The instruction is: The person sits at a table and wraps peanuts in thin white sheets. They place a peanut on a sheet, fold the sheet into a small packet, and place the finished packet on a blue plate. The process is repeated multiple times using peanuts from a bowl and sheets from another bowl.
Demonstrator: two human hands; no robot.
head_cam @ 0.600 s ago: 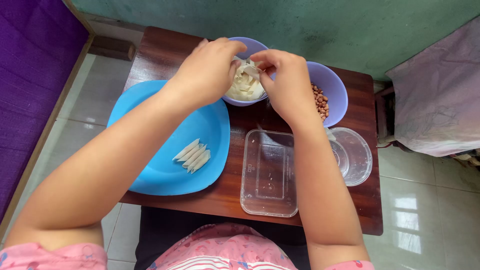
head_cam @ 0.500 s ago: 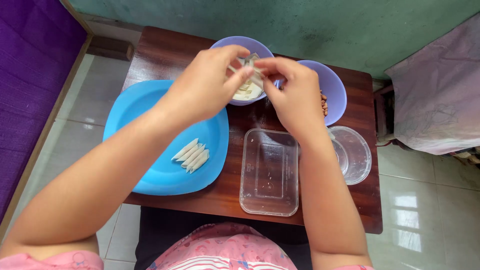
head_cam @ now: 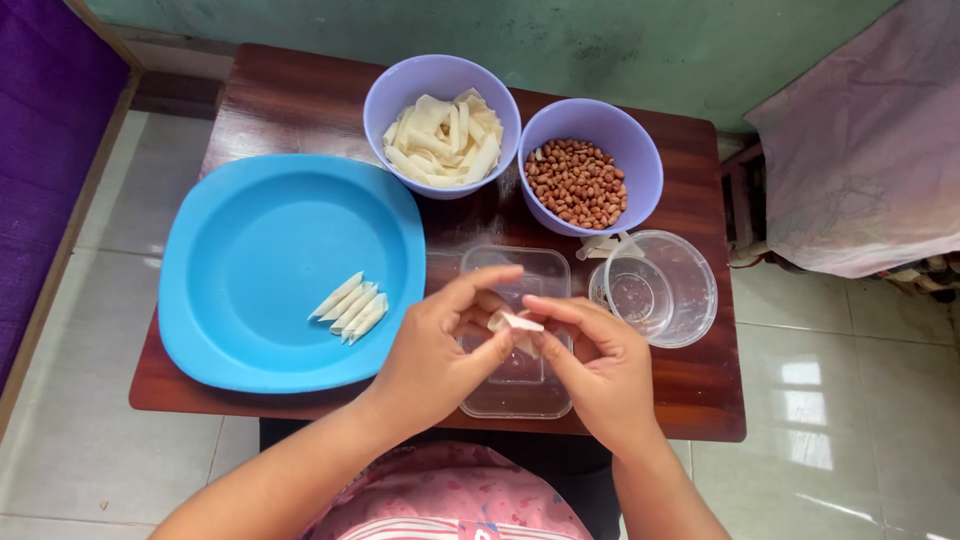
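Both hands over clear rectangular container (head_cam: 517,390) at desk (head_cam: 300,90) front edge. Left hand (head_cam: 440,345) and right hand (head_cam: 595,365) pinched shut on one small white wrapper piece (head_cam: 515,322), apparently mid-fold. Done: four folded pieces (head_cam: 350,307) on blue plate (head_cam: 270,270). Left: bowl of wrappers (head_cam: 443,135) still well filled; bowl of peanuts (head_cam: 580,183) full.

Both forearms are angled inward; the left hand (head_cam: 440,350) and right hand (head_cam: 600,365) are brought together, fingertips pinched, thumbs uppermost.
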